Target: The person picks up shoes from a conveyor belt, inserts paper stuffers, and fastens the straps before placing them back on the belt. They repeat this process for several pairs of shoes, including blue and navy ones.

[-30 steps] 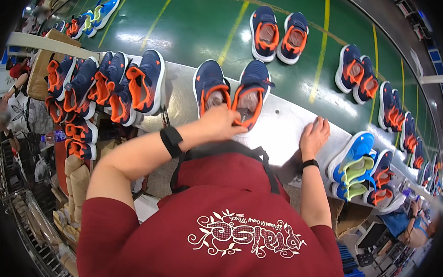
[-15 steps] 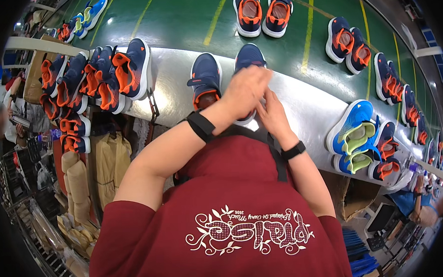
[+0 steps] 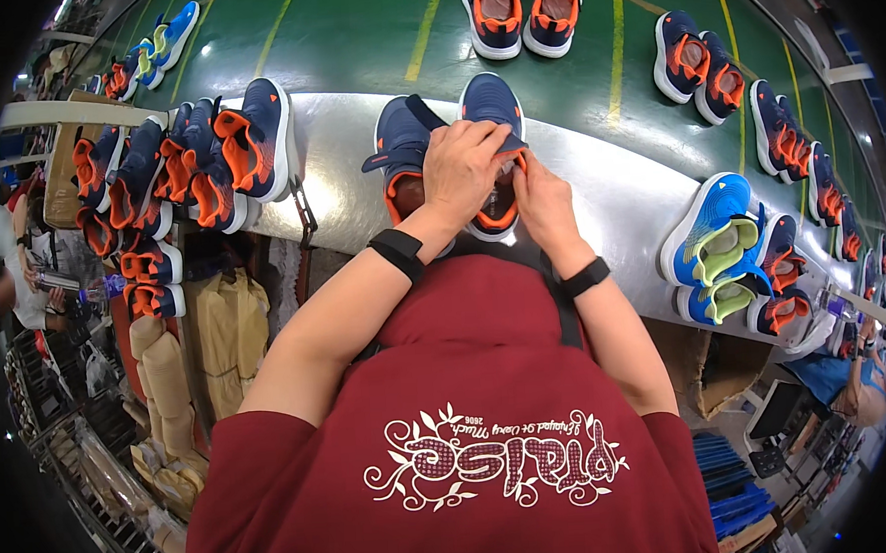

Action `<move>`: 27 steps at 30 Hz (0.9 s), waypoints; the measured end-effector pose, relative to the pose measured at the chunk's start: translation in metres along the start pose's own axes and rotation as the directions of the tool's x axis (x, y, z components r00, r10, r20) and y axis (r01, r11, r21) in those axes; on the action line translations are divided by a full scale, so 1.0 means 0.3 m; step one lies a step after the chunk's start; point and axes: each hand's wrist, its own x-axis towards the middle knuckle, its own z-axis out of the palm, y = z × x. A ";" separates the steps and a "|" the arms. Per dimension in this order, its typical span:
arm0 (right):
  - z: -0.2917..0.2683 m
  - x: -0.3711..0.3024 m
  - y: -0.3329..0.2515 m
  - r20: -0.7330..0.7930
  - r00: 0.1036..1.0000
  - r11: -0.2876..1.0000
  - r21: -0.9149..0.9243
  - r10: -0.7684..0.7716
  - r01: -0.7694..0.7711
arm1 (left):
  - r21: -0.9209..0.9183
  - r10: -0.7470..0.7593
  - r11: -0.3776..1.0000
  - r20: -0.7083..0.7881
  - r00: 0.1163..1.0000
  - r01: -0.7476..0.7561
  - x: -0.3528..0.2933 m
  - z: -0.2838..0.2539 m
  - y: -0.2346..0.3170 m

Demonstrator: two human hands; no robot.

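Head view: the right hand [image 3: 547, 203] is touching the side of a navy shoe [image 3: 491, 99], fingers drawn narrow; the left hand [image 3: 465, 165] is curling over its top. Whether either is pinching it, I cannot tell. The shoe is resting on a metal bench [image 3: 598, 183] beside its mate [image 3: 400, 129], whose strap [image 3: 387, 160] is sticking out. Blue shoes [image 3: 719, 197] are sitting to the right. Beyond, a green belt [image 3: 351, 41] is carrying more navy pairs [image 3: 499, 41].

It was a shoe factory workshop: many sneakers [image 3: 487, 96] stood in pairs on a metal desk [image 3: 598, 178] and the far green, yellow-striped belt [image 3: 351, 46], with a co-worker [image 3: 863, 400] at right.
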 end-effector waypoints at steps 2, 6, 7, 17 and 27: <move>-0.036 -0.023 0.015 0.086 0.995 0.996 0.064 0.053 -0.059 | -0.007 0.024 1.000 0.021 0.999 -0.024 -0.009 -0.012 -0.011; -0.064 -0.088 0.010 0.139 0.953 0.919 0.259 0.271 -0.299 | -0.125 0.301 0.952 0.241 0.923 -0.278 -0.031 -0.067 -0.058; -0.068 -0.079 0.004 0.158 0.952 0.922 0.248 0.264 -0.297 | -0.104 0.343 0.939 0.320 0.883 -0.327 -0.015 -0.075 -0.067; -0.035 -0.077 -0.018 0.261 0.961 0.994 -0.079 0.091 -0.073 | -0.053 0.403 0.888 0.566 0.719 -0.456 0.014 -0.075 0.007; -0.010 -0.102 -0.047 0.347 0.932 0.994 -0.071 0.104 -0.085 | 0.053 0.291 0.934 0.458 0.840 -0.352 -0.059 -0.086 0.039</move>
